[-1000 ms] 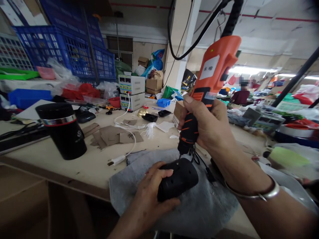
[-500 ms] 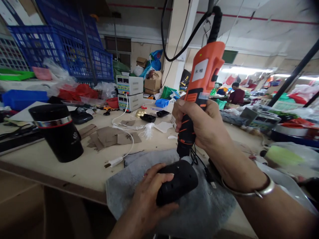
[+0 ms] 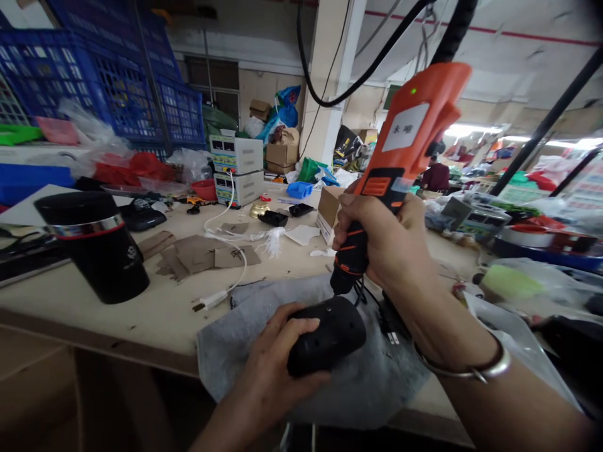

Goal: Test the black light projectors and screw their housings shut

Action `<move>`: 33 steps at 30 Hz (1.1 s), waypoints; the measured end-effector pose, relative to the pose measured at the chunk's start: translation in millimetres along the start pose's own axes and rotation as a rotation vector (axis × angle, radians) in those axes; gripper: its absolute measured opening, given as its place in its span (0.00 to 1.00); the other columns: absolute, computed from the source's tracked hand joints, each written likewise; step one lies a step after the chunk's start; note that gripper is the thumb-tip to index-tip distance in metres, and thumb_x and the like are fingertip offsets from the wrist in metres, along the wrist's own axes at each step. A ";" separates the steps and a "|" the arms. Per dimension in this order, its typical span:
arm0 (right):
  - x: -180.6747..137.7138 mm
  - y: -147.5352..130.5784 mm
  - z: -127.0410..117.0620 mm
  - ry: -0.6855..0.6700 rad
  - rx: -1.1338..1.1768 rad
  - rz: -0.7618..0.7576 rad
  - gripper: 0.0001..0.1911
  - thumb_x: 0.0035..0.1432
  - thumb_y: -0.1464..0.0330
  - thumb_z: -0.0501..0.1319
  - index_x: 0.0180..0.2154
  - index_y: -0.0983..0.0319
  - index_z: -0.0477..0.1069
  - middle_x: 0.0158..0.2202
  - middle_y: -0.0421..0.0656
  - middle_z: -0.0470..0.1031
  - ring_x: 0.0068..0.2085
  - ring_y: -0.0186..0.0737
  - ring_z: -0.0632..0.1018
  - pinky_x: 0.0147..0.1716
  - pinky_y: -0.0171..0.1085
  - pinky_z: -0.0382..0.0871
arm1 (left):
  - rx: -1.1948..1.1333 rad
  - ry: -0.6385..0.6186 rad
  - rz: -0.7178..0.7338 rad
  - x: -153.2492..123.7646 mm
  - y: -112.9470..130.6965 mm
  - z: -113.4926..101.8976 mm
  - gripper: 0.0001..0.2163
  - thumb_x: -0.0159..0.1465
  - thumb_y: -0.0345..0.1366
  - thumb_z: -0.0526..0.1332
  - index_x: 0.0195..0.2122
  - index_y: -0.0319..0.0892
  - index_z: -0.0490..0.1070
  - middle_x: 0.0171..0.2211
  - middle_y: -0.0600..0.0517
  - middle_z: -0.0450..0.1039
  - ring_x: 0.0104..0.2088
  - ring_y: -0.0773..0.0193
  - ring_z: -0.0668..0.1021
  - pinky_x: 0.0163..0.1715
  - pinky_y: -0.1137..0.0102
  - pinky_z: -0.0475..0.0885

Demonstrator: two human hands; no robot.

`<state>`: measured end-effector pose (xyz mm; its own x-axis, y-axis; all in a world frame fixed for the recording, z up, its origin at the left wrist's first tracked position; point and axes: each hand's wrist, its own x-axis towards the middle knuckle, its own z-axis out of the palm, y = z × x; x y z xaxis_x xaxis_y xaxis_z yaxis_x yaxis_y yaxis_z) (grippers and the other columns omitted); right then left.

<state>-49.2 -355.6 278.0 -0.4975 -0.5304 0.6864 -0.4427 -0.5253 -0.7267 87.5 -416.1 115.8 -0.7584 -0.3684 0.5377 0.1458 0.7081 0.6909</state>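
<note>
My right hand point(image 3: 384, 235) is closed around the grip of an orange and black electric screwdriver point(image 3: 400, 132), which points down and leans to the right at its top. Its tip meets the far side of a black rounded plastic housing point(image 3: 330, 336); whether it sits in a screw hole is too small to tell. Small holes show in the housing's upper face. My left hand point(image 3: 277, 351) grips the housing from the left, thumb and fingers around it. Beneath lies a grey cloth point(image 3: 235, 351). A black cord with a plug point(image 3: 392, 338) rests beside the housing.
A black tumbler point(image 3: 101, 257) stands at left, near brown paper pieces point(image 3: 193, 257) and a white cable plug point(image 3: 211, 300). Behind are stacked power supply units point(image 3: 240, 169), black plastic shells point(image 3: 273, 218) and blue crates point(image 3: 113, 81). A person point(image 3: 436, 176) sits far off at right.
The view has shifted slightly, so most things sit a little further left. The screwdriver's top leans further to the right. Both hands keep their holds.
</note>
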 end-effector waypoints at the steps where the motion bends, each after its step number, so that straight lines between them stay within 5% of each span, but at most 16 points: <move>1: 0.1 0.5 0.8 0.001 0.004 0.003 0.08 0.52 0.69 0.62 0.23 0.60 0.67 0.15 0.33 0.67 0.15 0.30 0.69 0.14 0.30 0.67 | -0.008 -0.001 -0.004 0.4 1.3 -0.8 0.28 0.50 0.29 0.70 0.50 0.52 0.62 0.56 0.47 0.60 0.53 0.50 0.71 0.50 0.54 0.68; 7: 20.2 -0.5 -3.5 0.077 0.100 0.073 0.09 0.51 0.67 0.63 0.23 0.59 0.64 0.14 0.32 0.65 0.13 0.30 0.68 0.13 0.32 0.67 | -0.009 -0.065 -0.136 -2.0 11.7 -7.3 0.32 0.45 0.26 0.71 0.51 0.51 0.63 0.61 0.45 0.51 0.54 0.49 0.69 0.50 0.54 0.68; 10: 26.7 -13.0 -11.4 0.223 0.111 0.029 0.12 0.52 0.67 0.62 0.21 0.59 0.62 0.14 0.32 0.64 0.13 0.29 0.67 0.13 0.32 0.67 | -0.026 -0.006 -0.173 2.8 13.3 -12.0 0.32 0.43 0.25 0.69 0.50 0.48 0.64 0.55 0.46 0.61 0.51 0.51 0.72 0.50 0.56 0.69; 14: 11.4 -28.9 -24.2 0.198 0.023 -0.098 0.11 0.50 0.66 0.65 0.22 0.59 0.65 0.14 0.33 0.65 0.14 0.30 0.67 0.13 0.33 0.65 | -0.171 -0.019 -0.415 18.3 13.0 -21.4 0.14 0.56 0.45 0.62 0.39 0.42 0.69 0.32 0.51 0.74 0.35 0.55 0.78 0.35 0.61 0.74; 16: -0.4 -30.6 -30.7 0.172 -0.025 -0.119 0.09 0.50 0.65 0.66 0.25 0.59 0.67 0.15 0.33 0.67 0.14 0.31 0.68 0.13 0.33 0.65 | -0.132 -0.055 -0.466 20.3 15.7 -25.5 0.18 0.61 0.51 0.54 0.33 0.40 0.71 0.29 0.49 0.75 0.32 0.54 0.78 0.34 0.59 0.74; 18: -9.4 -28.9 -36.7 0.165 -0.047 -0.097 0.08 0.51 0.64 0.66 0.27 0.60 0.69 0.16 0.33 0.68 0.15 0.31 0.69 0.13 0.32 0.65 | -0.012 -0.006 -0.355 14.2 21.3 -27.5 0.22 0.60 0.54 0.54 0.39 0.39 0.72 0.40 0.42 0.76 0.41 0.47 0.77 0.43 0.51 0.72; 21: -15.4 -25.5 -43.0 0.159 -0.045 -0.066 0.08 0.51 0.64 0.66 0.27 0.61 0.70 0.17 0.34 0.68 0.16 0.31 0.69 0.13 0.32 0.65 | 0.124 -0.062 -0.027 -3.1 29.6 -25.0 0.33 0.54 0.55 0.63 0.58 0.46 0.62 0.60 0.39 0.62 0.58 0.40 0.66 0.53 0.45 0.63; 24: -16.2 -26.3 -43.3 0.164 -0.030 -0.062 0.09 0.50 0.65 0.67 0.26 0.61 0.69 0.18 0.34 0.67 0.16 0.31 0.69 0.13 0.32 0.65 | 0.171 -0.180 0.171 -10.6 27.5 -17.6 0.31 0.55 0.41 0.68 0.59 0.55 0.60 0.61 0.46 0.62 0.60 0.44 0.64 0.56 0.47 0.62; 29: -16.4 -32.9 -32.5 0.135 0.014 -0.090 0.09 0.52 0.66 0.65 0.24 0.60 0.68 0.17 0.35 0.66 0.16 0.31 0.68 0.14 0.32 0.65 | -0.039 0.137 0.001 10.3 8.9 -13.4 0.12 0.61 0.35 0.61 0.46 0.45 0.69 0.48 0.46 0.73 0.49 0.54 0.75 0.50 0.56 0.69; 33: -13.5 -27.3 -20.8 0.107 0.049 -0.089 0.07 0.52 0.66 0.65 0.27 0.60 0.69 0.17 0.34 0.66 0.16 0.31 0.68 0.14 0.32 0.66 | -0.084 0.103 0.007 17.2 7.1 -14.5 0.09 0.64 0.35 0.57 0.44 0.44 0.71 0.44 0.47 0.74 0.46 0.58 0.76 0.48 0.60 0.70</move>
<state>-45.9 -320.3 288.1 -0.5354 -0.4075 0.7398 -0.4532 -0.6005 -0.6588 84.8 -426.1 137.0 -0.6883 -0.4269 0.5865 0.2069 0.6594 0.7228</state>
